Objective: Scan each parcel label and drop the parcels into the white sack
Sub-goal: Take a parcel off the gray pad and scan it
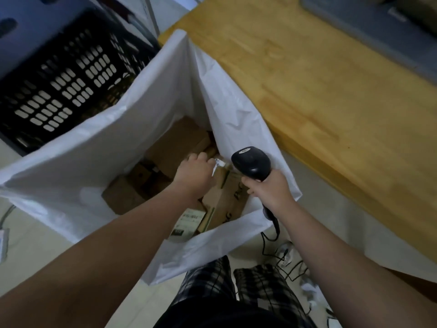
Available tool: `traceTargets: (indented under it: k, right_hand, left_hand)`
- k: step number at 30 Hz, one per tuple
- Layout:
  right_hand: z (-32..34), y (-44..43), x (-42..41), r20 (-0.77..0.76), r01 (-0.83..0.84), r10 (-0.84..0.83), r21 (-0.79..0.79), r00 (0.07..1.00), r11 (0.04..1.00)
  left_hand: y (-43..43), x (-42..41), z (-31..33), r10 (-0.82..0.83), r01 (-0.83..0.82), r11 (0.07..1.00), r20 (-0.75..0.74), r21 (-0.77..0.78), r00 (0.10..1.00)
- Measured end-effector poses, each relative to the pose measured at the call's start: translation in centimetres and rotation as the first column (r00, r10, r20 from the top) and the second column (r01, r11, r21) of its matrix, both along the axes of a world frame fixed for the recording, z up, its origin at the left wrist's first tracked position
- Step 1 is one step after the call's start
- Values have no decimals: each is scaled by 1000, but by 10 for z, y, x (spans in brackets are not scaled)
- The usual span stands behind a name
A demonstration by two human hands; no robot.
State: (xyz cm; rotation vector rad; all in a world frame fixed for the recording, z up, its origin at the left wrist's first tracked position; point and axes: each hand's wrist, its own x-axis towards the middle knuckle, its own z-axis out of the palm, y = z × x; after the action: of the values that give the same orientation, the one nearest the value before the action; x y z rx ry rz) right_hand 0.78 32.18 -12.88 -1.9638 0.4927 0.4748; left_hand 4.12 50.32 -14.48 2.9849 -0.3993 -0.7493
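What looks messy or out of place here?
The parcels in the white sack lie tumbled at different angles, not stacked. On the floor beside the person's right leg, the black cable from the scanner sprawls in loose loops among crumpled white scraps. Nothing looks clearly broken.

The sack [132, 129] is white, plain with no print. The parcels [179, 140] inside are brown cardboard; one parcel [230, 200] carries green lettering, and a label [189, 220] is white with black print. My scanner [251, 163] is black, the crate [59, 91] too. The table [307, 91] is honey-yellow wood, and my trousers [260, 287] are black-and-grey plaid.
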Motion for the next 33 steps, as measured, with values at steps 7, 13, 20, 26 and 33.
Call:
traceTargets:
  k: [7, 13, 20, 26, 33]
  right_hand:
    - [55, -84, 22, 118, 270, -262, -61, 958, 961]
    - [104, -185, 38, 214, 371, -348, -77, 913, 925]
    - [148, -307, 57, 288, 521, -507, 30, 813, 853]
    - [168, -379, 76, 381, 569, -526, -1, 760, 822]
    - [180, -424, 139, 508, 475, -395, -31, 765, 880]
  left_hand:
    - [-94, 50, 58, -214, 250, 959, 236, -135, 948]
    - [-200, 89, 96, -322, 385, 912, 329, -145, 888]
    - [-318, 120, 144, -335, 451, 867, 421, -212, 843]
    - [-377, 150, 164, -274, 411, 872, 430, -265, 860]
    - [-410, 210, 167, -206, 334, 894, 388, -299, 898]
